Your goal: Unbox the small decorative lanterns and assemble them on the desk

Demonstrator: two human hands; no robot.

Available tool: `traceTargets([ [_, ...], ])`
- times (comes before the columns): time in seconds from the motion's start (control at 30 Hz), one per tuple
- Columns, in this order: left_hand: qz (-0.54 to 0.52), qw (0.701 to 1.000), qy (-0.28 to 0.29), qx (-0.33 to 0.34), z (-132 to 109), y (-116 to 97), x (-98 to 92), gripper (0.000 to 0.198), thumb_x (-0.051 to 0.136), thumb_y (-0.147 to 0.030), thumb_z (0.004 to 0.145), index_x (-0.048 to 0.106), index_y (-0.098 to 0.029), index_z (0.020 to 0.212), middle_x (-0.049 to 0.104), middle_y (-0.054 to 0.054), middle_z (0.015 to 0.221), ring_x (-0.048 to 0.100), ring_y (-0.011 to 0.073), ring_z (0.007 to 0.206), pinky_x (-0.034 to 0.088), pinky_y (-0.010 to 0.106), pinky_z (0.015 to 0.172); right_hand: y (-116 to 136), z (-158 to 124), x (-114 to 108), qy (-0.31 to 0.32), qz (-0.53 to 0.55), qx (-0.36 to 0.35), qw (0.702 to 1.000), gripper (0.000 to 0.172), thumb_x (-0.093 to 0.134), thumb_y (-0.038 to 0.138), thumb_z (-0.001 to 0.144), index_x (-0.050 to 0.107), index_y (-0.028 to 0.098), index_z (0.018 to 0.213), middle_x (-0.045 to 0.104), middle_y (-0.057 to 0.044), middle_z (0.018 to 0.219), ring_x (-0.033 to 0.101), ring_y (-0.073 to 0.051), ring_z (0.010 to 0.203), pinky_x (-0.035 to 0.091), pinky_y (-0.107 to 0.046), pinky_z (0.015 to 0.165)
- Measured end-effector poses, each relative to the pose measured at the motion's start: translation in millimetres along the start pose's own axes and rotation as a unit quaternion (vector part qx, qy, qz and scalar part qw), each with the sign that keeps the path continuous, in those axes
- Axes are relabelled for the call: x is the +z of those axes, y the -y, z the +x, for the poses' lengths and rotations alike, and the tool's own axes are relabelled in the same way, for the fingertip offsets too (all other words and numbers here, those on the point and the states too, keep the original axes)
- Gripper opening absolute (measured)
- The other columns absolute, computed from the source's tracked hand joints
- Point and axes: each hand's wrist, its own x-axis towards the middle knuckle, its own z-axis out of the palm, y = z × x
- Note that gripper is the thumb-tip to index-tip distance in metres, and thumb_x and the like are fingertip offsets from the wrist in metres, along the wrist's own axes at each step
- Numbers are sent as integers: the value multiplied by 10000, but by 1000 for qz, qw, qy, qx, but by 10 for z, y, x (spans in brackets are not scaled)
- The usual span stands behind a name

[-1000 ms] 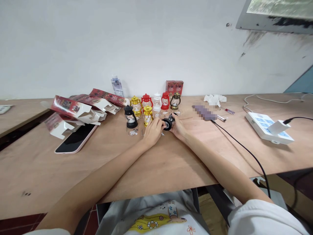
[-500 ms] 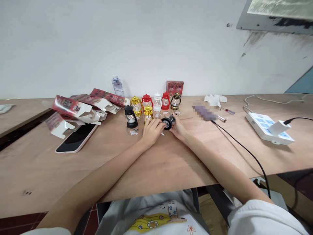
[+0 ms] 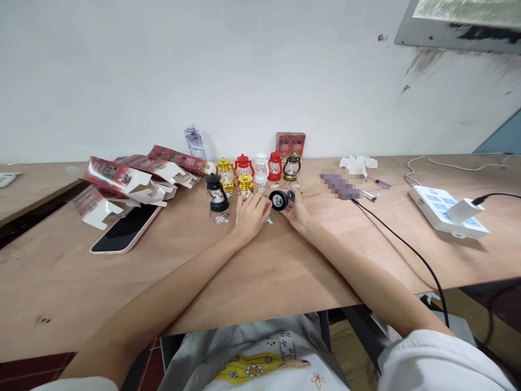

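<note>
My right hand [image 3: 299, 213] is closed around a black lantern [image 3: 279, 200], which lies tipped sideways above the table [image 3: 285, 282], its round base turned toward me. My left hand [image 3: 251, 214] is just beside the base, fingers bent and drawn together; I cannot tell whether they touch the rim or grip something small.

Just beyond the left hand stands a front gold lantern [image 3: 245, 183], partly covered by the fingers. To its left I record a standing black lantern [image 3: 218, 195], upright, with a small white piece [image 3: 222, 219] before it. The back row, left to right, reads: rear gold lantern [image 3: 226, 175], left red lantern [image 3: 243, 163], white lantern [image 3: 261, 169], right red lantern [image 3: 275, 167], bronze lantern [image 3: 292, 167]; all upright. Two red boxes [image 3: 290, 143] stand behind the right-hand end.

Further left, I note opened cartons [image 3: 109, 176] in a heap, partly over a phone [image 3: 127, 231], and a clear bottle [image 3: 194, 142] near the wall. Further right lie crumpled paper [image 3: 357, 164], a screwdriver [image 3: 379, 183] and a power strip [image 3: 433, 203] with a white plug [image 3: 463, 212] seated in it.
</note>
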Motion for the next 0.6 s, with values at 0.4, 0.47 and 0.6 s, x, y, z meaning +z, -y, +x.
traceTargets([
  [0.4, 35, 991, 121, 36, 7, 13, 60, 175, 498, -267, 872, 631, -184, 795, 616, 71, 822, 518, 245, 873, 334, 400, 741, 6, -49, 10, -16, -26, -54, 998, 248, 628, 442, 733, 534, 216, 768, 648, 12, 739, 632, -150, 720, 547, -275, 635],
  [0.47, 37, 992, 114, 41, 8, 10, 55, 198, 482, -273, 883, 628, -182, 785, 614, 71, 820, 521, 240, 866, 335, 393, 734, 16, -53, 12, -15, -35, -69, 997, 238, 638, 423, 728, 531, 214, 766, 643, 18, 740, 626, -142, 717, 548, -267, 630],
  [0.6, 31, 992, 107, 53, 5, 15, 71, 189, 487, -267, 883, 624, -186, 781, 612, 65, 819, 525, 235, 863, 335, 385, 728, 17, -31, 5, -10, -56, -99, 993, 247, 655, 400, 717, 499, 223, 792, 626, 32, 751, 620, -135, 723, 545, -268, 619],
])
